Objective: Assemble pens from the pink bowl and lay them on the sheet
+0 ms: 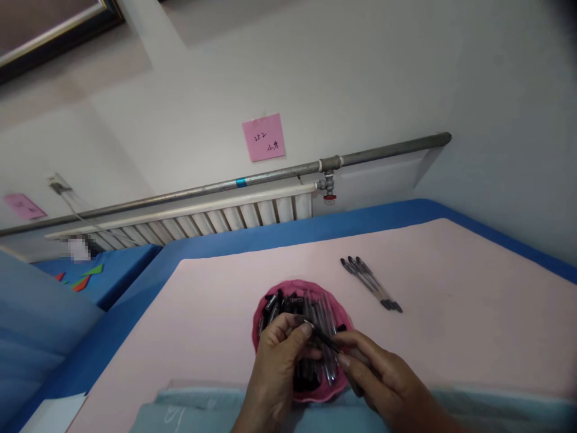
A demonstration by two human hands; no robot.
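Over a pink basket (339,305) with a scalloped rim, both hands pinch a slim black pen part (323,338). My left hand (282,355) has its thumb and forefinger closed on the upper-left end, where a small pale tip shows. The fingers of my right hand (378,373) are closed round the lower-right end, partly hiding it. Clear pen barrels (330,368) lie in the basket's right side, and black pen caps (273,304) fill the left. Three assembled pens (372,282) lie side by side on the pink sheet, right of the basket.
A pink sheet (202,325) covers the blue table (387,213). Behind it stand a white radiator (234,216) and a pipe with a red-handled valve (330,196). Another blue surface at left carries coloured flat pieces (94,270). Light-blue cloth (202,412) lies along the near edge.
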